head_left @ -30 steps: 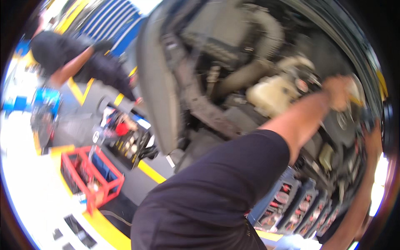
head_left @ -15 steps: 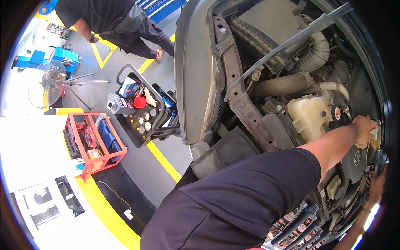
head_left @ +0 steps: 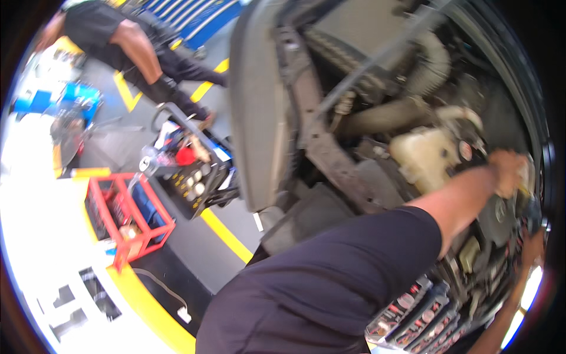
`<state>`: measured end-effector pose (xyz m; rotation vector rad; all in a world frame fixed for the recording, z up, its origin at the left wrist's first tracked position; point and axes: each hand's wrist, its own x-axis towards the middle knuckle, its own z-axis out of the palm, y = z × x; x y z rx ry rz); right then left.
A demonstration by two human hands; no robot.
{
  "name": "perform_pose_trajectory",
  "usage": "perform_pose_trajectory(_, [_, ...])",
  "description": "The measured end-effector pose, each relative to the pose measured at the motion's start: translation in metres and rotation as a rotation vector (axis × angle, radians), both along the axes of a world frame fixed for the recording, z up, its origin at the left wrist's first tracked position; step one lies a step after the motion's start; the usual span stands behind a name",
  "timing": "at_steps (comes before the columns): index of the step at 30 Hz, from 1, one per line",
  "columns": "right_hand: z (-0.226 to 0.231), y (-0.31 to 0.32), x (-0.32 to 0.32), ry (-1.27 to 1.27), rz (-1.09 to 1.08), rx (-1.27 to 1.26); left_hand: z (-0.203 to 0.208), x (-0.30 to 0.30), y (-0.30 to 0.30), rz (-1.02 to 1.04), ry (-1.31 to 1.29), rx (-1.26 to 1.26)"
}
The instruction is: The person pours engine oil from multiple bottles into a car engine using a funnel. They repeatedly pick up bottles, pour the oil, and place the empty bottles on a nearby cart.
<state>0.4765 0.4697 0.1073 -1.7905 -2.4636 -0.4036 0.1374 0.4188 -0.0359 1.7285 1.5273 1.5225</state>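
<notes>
My left hand (head_left: 508, 172) reaches across the engine bay, its fingers closed around a pale, funnel-like piece (head_left: 530, 171) near the right rim. A small yellow streak shows just below that piece. Beside it is the dark grey neck of a bottle (head_left: 532, 213), with my right hand (head_left: 534, 243) closed on it at the very edge. Blur and the rim hide most of the right fingers. Left of my left hand sits a cream plastic reservoir (head_left: 421, 156) with a dark cap. A dark round engine cover (head_left: 497, 221) lies under my left wrist.
A prop rod (head_left: 377, 62) slants over the engine bay. Several grey bottles (head_left: 413, 315) stand at the lower right. On the left are a black cart (head_left: 218, 177), a red-framed rack (head_left: 131, 251) and a fan (head_left: 68, 127). Another person (head_left: 141, 53) stands at the upper left.
The view has shifted slightly and blurred. My left hand stays at the pale piece and my right at the bottle. The other person's legs and arm have changed position.
</notes>
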Motion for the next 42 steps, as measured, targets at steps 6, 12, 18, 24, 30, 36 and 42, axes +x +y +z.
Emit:
perform_pose_trajectory(6, [0.024,-0.091,-0.167,-0.223,-0.014,0.15,-0.002,-0.056,-0.014,-0.029,0.203,0.002])
perform_pose_trajectory(12, [0.037,-0.114,-0.158,-0.216,-0.208,0.04,0.019,-0.031,-0.014,-0.112,0.016,-0.157])
perform_pose_trajectory(18, [0.037,-0.114,-0.157,-0.223,-0.187,0.036,0.014,-0.028,-0.012,-0.1,0.021,-0.132])
perform_pose_trajectory(24, [0.042,-0.116,-0.168,-0.253,-0.191,0.022,0.015,-0.032,-0.014,-0.095,0.037,-0.151])
perform_pose_trajectory(30, [0.043,-0.113,-0.165,-0.287,-0.187,0.033,0.015,-0.03,-0.014,-0.1,0.027,-0.151])
perform_pose_trajectory(36, [0.047,-0.115,-0.165,-0.347,-0.172,0.059,0.015,-0.031,-0.016,-0.102,0.02,-0.144])
perform_pose_trajectory(42, [0.05,-0.114,-0.162,-0.375,-0.168,0.07,0.014,-0.031,-0.013,-0.098,0.03,-0.14])
